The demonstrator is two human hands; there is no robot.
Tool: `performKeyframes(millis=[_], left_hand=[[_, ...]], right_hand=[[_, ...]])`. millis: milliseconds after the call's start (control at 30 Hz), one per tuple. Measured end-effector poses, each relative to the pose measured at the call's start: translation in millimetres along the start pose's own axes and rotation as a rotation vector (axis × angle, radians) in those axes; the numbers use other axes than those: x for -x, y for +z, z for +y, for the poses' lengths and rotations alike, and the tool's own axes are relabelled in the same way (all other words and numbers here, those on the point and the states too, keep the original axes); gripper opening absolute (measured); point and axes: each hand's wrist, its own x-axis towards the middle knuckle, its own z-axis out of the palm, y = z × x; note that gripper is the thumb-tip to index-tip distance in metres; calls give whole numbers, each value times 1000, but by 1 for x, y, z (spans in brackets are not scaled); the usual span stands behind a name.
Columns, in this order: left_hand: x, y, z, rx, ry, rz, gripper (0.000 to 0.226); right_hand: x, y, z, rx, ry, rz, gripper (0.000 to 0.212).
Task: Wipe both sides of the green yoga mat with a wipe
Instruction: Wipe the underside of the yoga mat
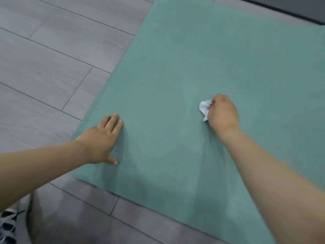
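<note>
A green yoga mat (202, 67) is seen spread flat on a grey plank floor (52, 59). The left hand (102, 140) is laid palm down near the mat's left edge, fingers (112, 122) straight. A crumpled white wipe (204, 107) is gripped by the right hand (223, 114) and pressed onto the mat.

No readable text, labels or numbers anywhere.

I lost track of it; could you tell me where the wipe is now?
The crumpled white wipe is gripped by the right hand on the green yoga mat, right of centre.
</note>
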Motion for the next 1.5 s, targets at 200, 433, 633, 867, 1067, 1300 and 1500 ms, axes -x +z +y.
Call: performKeyframes(millis=[200,433,633,867,1067,1300,1500], left_hand=[[1,4,9,72,214,98,95],[1,15,11,121,246,250,91],[-20,10,-35,392,-187,297,88],[-43,-3,-66,944,-652,231,99],[-36,-17,-79,968,-607,110,70],[-16,-25,-53,961,-452,205,68],[-11,-21,-67,941,-359,282,59]], right_hand=[[162,27,-41,-71,-748,-187,9],[184,12,-22,132,-1370,-554,14],[12,-8,17,117,-97,-64,28],[139,20,-28,-74,-234,-68,16],[273,17,-17,-47,-539,-343,20],[287,6,-26,-148,-422,-383,10],[221,-9,-52,-267,-143,-271,22]])
